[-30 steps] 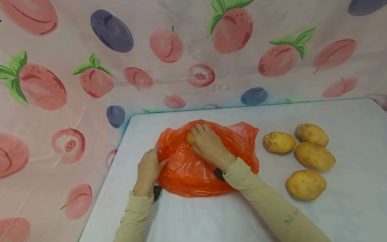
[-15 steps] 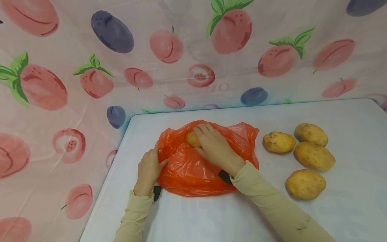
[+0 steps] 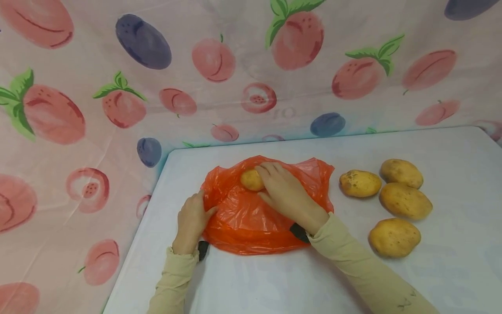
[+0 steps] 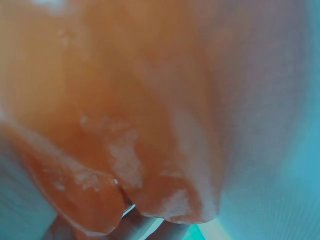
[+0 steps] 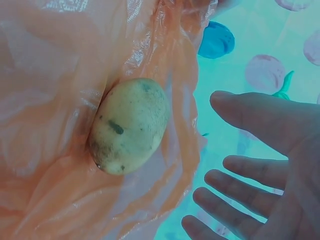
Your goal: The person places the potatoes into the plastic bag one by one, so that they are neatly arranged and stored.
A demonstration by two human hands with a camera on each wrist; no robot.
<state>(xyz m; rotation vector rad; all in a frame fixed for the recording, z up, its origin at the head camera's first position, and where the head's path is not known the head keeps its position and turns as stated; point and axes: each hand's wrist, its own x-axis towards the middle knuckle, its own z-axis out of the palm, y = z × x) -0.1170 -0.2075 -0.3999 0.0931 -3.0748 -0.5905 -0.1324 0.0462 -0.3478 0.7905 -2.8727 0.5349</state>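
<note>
Right here, above the orange-red plastic bag [image 3: 247,213], a wide, spread right hand [image 3: 288,192] with nothing in its grip; from the head view, fingers partly across the potato [image 3: 252,179], but from the right wrist view, a plain gap. As for the potato, loose on the crumpled film, near the bag's far rim, with folds close about it; inside the mouth or only on top of a layer, hard to tell. Over at the bag's left edge, the left hand [image 3: 191,218], thumb laid over the film; pinching or merely resting, impossible to tell, with the left wrist view full of blurred plastic. A useful spot for steadying, by the look of it: best to keep that edge spread, without dragging. Now, with the right hand, pass over the thin film rather than through it, so as not to hook a fold and roll the potato, probably quick to roll on slack plastic. For any hold, take it across the narrow waist, skin only, no film caught between. And out right on the white table [image 3: 251,283], four more potatoes: a blotched potato [image 3: 360,183] nearest the bag, a far potato [image 3: 401,173] seemingly against a long potato [image 3: 405,200], and a near potato [image 3: 394,237], apart. Approach from above, one at a time.
</note>
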